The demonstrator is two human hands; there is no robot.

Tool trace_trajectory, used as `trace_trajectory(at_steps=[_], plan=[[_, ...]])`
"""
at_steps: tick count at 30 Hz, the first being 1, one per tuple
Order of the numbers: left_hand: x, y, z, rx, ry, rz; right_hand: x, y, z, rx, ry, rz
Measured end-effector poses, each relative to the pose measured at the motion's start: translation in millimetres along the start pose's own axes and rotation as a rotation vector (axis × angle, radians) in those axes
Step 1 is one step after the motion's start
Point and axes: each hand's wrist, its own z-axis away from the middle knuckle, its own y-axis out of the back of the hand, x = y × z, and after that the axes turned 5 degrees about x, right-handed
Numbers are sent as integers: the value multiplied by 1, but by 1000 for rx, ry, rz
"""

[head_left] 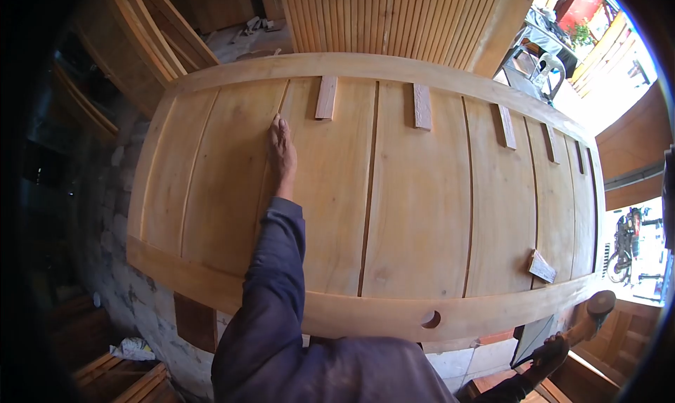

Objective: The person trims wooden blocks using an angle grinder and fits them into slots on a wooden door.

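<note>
- So the main piece here is a big framed wooden panel [415, 199], lying flat right in front of the person and filling most of the view, with long grooves between its boards.
- Left hand [283, 148] is on the panel, left of the middle, fingers pretty much straight and close together, pointing at the far rail. It's open and hasn't got hold of anything, just resting along a groove.
- Right hand [553, 349] is down past the near right corner, closed around a wooden tool [585, 324] with a rounded end (kinda dark there, so I can't make out each finger).
- Four pinkish wood strips [421, 108] sit spaced out along the far rail, sticking in over the boards. There's a narrower, darker one [580, 157] further right.
- A small angular offcut [542, 268] is on the boards near the close right corner.
- The near rail has a round cutout [432, 319] in it.
- Behind the panel stands a slatted wooden piece [394, 23], and a motorbike [624, 241] is outside on the right.
</note>
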Motion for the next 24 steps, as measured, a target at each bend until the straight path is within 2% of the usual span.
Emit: trace_trajectory(at_steps=[2, 4, 5, 7, 8, 9, 10, 11, 12, 13, 14, 16, 18, 20, 22, 24], plan=[[23, 5, 10, -23, 6, -88, 10, 61, -11, 59, 111, 17], [-1, 12, 4, 20, -30, -222, 27, 133, -34, 159, 286, 75], [-16, -2, 5, -8, -48, -261, 24, 151, -15, 224, 281, 87], [-17, -6, 3, -20, -44, -93, 23, 120, 31, 298, 167, 50], [-20, -1, -4, -38, -21, -138, 28, 116, 48, 329, 129, 16], [-52, 14, -27, -84, 39, -143, 32, 116, 55, 344, 110, -14], [-48, 6, -23, -28, -86, -110, 39, 159, 53, 326, 140, -37], [-58, 12, -36, -53, -177, -181, 38, 164, 58, 329, 157, -88], [-70, 18, -46, -77, -185, -220, 42, 152, 63, 310, 169, -139], [-77, 12, -49, -95, -135, -44, 41, 137, 76, 342, 229, -176], [-65, 12, -40, -110, -125, -57, 39, 125, 85, 359, 283, -217], [-43, 21, -32, -128, -119, -99, 42, 143, 95, 368, 245, -296], [-53, 14, -7, -104, -195, -97, 59, 168, 91, 358, 200, -348], [-20, -3, 27, -135, -251, -112, 63, 175, 86, 414, 266, -368], [74, -21, 133, -223, -267, -152, 65, 183, 77, 433, 308, -394], [131, -47, 222, -441, -353, -181, 64, 198, 71, 374, 311, -429]])
